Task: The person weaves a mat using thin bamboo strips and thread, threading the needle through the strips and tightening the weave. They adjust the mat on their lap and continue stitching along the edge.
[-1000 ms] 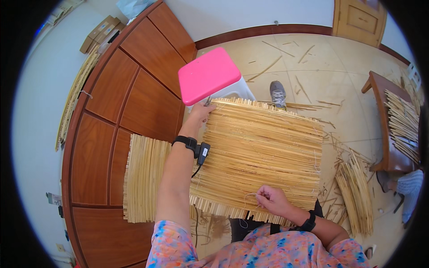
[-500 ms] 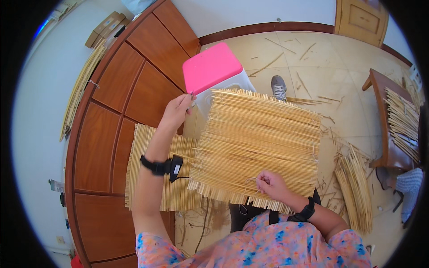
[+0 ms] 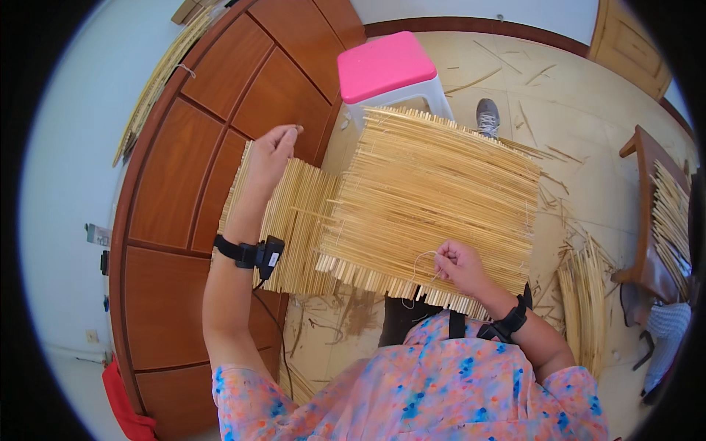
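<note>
A mat of straw-coloured reed sticks (image 3: 434, 198), bound in rows with white thread, lies across my lap. Low over its near right part, my right hand (image 3: 462, 269) is closed in a pinch on a thin white string (image 3: 416, 266), which loops out to the left of the fingers. My left hand (image 3: 273, 153) is raised left of the mat, in front of the wooden cabinet. Its fingers are pinched together, with a tiny dark bit at the tips that is too small to name. A second reed mat (image 3: 294, 228) stands behind my left forearm, partly hidden.
A white stool with a pink seat (image 3: 386, 66) stands beyond the mat. The reddish-brown cabinet (image 3: 165, 176) runs along the left. Loose reeds (image 3: 585, 301) lie heaped on the floor at right, near a dark wooden chair (image 3: 643, 213) holding more sticks. A shoe (image 3: 487, 117) shows past the mat.
My left hand has moved left, away from the stool and toward the cabinet. My right hand keeps its pinch on the string. The whole view has shifted a little.
</note>
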{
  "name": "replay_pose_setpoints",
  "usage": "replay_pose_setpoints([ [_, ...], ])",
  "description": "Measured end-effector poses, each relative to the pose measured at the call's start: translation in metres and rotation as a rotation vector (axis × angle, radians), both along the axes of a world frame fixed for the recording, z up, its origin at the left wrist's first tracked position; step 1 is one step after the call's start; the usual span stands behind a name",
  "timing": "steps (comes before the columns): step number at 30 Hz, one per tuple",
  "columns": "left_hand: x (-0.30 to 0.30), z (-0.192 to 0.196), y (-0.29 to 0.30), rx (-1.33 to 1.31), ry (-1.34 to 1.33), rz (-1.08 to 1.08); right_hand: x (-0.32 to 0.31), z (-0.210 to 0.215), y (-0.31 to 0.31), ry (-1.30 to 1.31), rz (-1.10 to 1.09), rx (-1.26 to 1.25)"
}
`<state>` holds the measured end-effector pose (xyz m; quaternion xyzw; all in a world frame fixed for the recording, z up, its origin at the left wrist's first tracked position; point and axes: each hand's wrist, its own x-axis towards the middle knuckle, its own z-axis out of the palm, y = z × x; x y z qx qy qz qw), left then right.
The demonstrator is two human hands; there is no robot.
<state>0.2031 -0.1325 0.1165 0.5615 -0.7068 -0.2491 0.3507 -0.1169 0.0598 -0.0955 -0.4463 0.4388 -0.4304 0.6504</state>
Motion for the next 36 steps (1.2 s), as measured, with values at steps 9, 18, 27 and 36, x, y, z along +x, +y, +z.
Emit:
replay_pose_setpoints([
  [9,-0.040,-0.009,0.140,0.092,-0.054,-0.082,-0.003,0.011,0.001,0.072,0.006,0.030],
  [18,-0.094,-0.109,0.214,0.126,-0.228,-0.269,-0.006,0.014,0.000,0.016,0.006,0.015],
  [27,-0.120,-0.127,0.220,-0.002,-0.482,-0.339,-0.008,0.023,-0.004,0.002,0.041,0.092],
  [36,-0.128,-0.137,0.220,-0.075,-0.510,-0.365,-0.007,0.028,-0.004,-0.007,0.005,0.074],
])
